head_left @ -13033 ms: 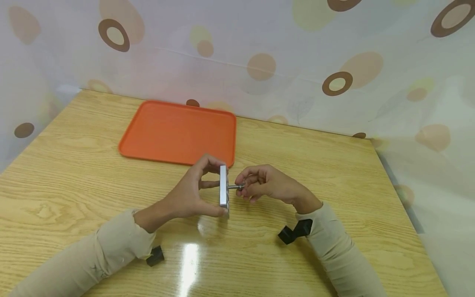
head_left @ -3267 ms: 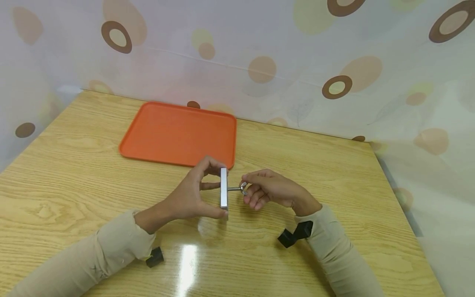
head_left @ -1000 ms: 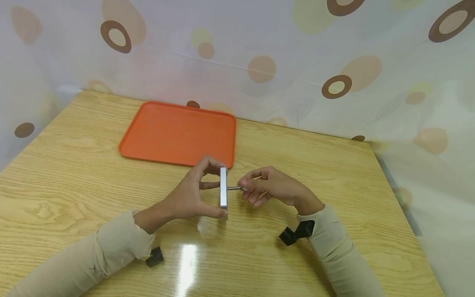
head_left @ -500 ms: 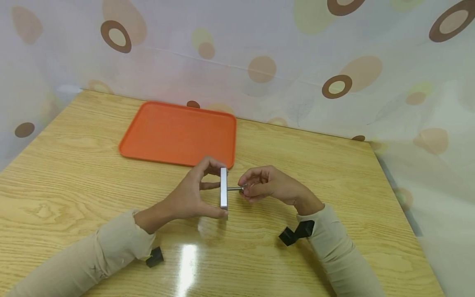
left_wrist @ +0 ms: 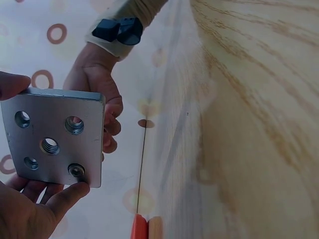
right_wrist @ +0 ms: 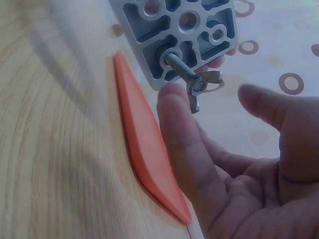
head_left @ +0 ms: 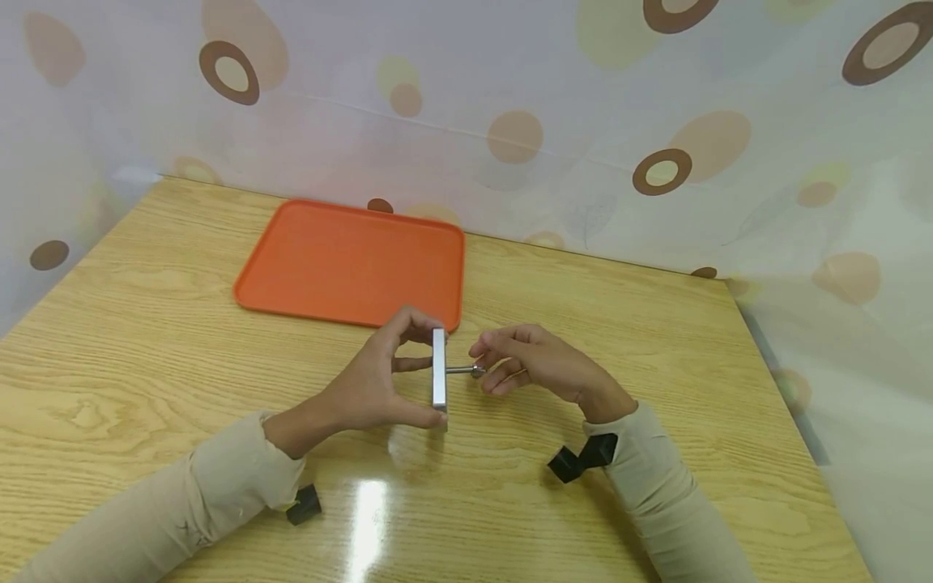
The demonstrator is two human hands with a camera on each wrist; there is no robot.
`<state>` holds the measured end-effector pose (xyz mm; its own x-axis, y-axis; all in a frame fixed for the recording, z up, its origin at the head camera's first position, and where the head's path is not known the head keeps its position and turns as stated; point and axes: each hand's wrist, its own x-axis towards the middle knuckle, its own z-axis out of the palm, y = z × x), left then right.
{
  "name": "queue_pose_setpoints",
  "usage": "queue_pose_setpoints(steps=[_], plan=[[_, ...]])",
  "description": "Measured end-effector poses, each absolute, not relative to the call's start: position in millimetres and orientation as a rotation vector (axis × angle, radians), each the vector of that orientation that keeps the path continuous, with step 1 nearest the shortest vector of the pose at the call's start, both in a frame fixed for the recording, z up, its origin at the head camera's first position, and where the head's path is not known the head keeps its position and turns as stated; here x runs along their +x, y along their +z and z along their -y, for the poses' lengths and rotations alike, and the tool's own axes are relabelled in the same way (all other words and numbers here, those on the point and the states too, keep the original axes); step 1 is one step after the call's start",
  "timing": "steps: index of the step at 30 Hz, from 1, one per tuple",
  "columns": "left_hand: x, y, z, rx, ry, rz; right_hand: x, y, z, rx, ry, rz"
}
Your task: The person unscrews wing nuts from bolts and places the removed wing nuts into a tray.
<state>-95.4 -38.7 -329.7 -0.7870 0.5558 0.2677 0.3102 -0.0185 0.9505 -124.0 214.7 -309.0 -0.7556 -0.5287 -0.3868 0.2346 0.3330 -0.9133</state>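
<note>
My left hand [head_left: 372, 380] grips a square silver metal plate [head_left: 438, 368] by its opposite edges, standing it upright above the table. Several holes pierce the plate's flat face in the left wrist view, and a socket bolt head [left_wrist: 76, 171] sits in the lower corner hole. On the ribbed side, the bolt's threaded shank [right_wrist: 180, 66] sticks out toward my right hand [head_left: 547, 364]. A wing nut [right_wrist: 198, 85] is on the shank's outer end. My right thumb and index finger are spread apart around the wing nut, the index fingertip close beside it, pinching nothing.
An orange tray [head_left: 353, 263] lies on the wooden table [head_left: 619, 324] behind the left hand. A patterned cloth [head_left: 452, 89] hangs along the table's back and right side. Black camera mounts [head_left: 583, 457] are on the sleeves.
Half a second ago my right thumb and fingers pinched the wing nut; now they are spread off it. The left hand and plate have stayed in place. The wing nut has turned.
</note>
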Motion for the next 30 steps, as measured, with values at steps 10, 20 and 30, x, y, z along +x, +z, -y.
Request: queue_pose_setpoints(steps=[10,20,30], plan=[[-95.2,-330.2,38.7,0.907,1.893,-2.070,-124.3,-310.6,-216.6,-0.311,-1.498,-1.833],[-96.1,-330.0,38.8,0.922,1.897,-2.066,-124.9,-313.6,-218.8,-0.438,-1.523,-1.845],[-95.6,-329.7,38.5,0.917,1.898,-2.065,-125.8,-312.7,-223.1,-0.519,-1.452,-1.887]])
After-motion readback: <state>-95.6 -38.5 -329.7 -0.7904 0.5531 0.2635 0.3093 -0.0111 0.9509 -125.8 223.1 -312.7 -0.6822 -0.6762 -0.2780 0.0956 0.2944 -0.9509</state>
